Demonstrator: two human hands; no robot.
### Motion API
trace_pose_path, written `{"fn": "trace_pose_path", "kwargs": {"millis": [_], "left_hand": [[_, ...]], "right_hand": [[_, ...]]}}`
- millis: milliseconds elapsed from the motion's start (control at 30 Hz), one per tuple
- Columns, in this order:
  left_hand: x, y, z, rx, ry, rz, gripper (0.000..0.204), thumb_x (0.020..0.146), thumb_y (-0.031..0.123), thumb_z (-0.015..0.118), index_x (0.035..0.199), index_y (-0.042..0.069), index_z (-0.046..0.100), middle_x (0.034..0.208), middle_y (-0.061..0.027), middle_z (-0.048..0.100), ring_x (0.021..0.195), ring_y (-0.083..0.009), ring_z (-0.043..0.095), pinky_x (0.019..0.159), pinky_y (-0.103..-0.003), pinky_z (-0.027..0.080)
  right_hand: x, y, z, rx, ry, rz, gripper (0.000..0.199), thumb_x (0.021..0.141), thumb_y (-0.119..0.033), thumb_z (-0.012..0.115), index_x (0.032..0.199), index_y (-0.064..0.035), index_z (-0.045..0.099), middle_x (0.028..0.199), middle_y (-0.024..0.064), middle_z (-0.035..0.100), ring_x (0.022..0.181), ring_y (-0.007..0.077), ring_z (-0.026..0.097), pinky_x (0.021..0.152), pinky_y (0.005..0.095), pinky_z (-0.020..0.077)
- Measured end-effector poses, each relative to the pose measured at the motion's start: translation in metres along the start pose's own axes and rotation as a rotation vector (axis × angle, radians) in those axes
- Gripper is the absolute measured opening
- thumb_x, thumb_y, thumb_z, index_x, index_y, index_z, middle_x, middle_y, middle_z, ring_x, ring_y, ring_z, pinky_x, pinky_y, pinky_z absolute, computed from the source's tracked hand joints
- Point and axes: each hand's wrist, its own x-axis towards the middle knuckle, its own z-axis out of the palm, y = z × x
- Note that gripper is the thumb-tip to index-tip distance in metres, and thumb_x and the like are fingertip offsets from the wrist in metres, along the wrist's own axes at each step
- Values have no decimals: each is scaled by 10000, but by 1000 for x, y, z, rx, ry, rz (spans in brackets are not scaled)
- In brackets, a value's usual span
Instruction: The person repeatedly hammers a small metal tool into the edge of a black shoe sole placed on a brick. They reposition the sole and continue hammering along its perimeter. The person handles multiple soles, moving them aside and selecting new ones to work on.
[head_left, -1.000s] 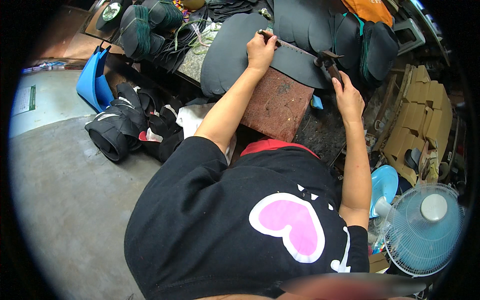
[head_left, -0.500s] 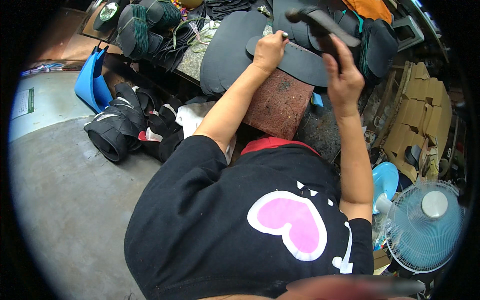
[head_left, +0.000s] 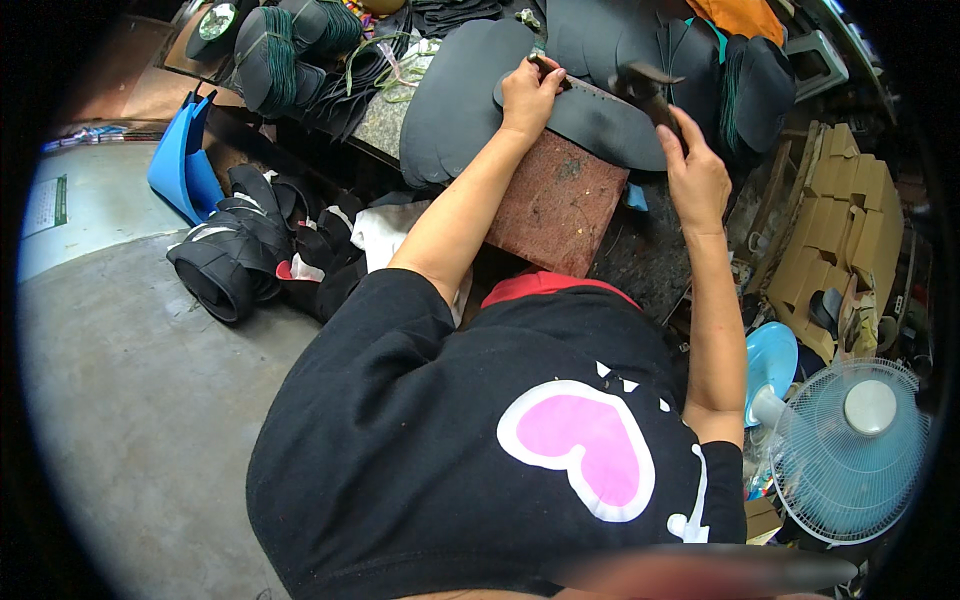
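A dark grey shoe sole (head_left: pixel 622 132) with a row of small marks along its far edge lies across a reddish-brown block (head_left: pixel 560 205). My left hand (head_left: pixel 525 103) is closed around a short dark punch (head_left: pixel 540 64) above the sole's left part. My fingers hide most of the punch, and whether its lower end touches the sole cannot be seen. To the right, my right hand (head_left: pixel 698 180) grips the handle of a hammer (head_left: pixel 648 88), whose dark head is over the sole's far side, near the punch.
Larger dark grey sheets (head_left: pixel 455 105) lie beside and behind the sole. Tied bundles of soles (head_left: pixel 268 75) stand at the far left, others at the far right. A blue folded piece (head_left: pixel 185 165) and black strips (head_left: pixel 235 250) are left; a fan (head_left: pixel 850 450) stands right.
The hammer has dropped and swung left toward the punch, and its head shows more sharply. My left hand has shifted slightly left, tilting the punch.
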Motion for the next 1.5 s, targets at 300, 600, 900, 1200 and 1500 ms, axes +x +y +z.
{"fn": "trace_pose_path", "kwargs": {"millis": [300,600,900,1200,1500], "left_hand": [[-4,7,15,531,11,472,114,842,119,666,918,54,610,776,-162,651,697,-362,638,644,-424,509],[0,-2,11,-85,-23,-16,101,917,54,611,945,-35,573,830,-90,698,719,-132,685,625,-239,567],[-7,6,23,611,-61,522,133,848,142,676,924,54,612,809,-147,676,718,-322,670,662,-378,525],[-8,4,23,-136,35,-48,99,924,56,602,930,-41,579,838,-103,703,726,-139,689,648,-255,577],[-9,9,24,432,-81,352,176,842,130,701,897,-3,599,801,-184,680,681,-298,682,617,-345,537]], "right_hand": [[4,-9,7,63,86,-155,349,920,-395,595,1217,-213,607,963,104,703,835,316,685,668,391,531],[-4,16,-3,-54,-14,103,353,923,-449,561,1208,-249,620,899,125,708,828,346,680,689,431,513],[1,-7,-4,218,264,-322,360,911,-396,619,1204,-186,628,945,118,706,789,285,695,657,348,537],[-11,30,4,-65,-32,156,346,931,-459,544,1207,-264,619,887,128,701,825,343,678,676,431,513],[3,-1,-17,342,331,-335,362,924,-349,627,1212,-130,621,860,118,698,716,241,698,600,323,525]]}}
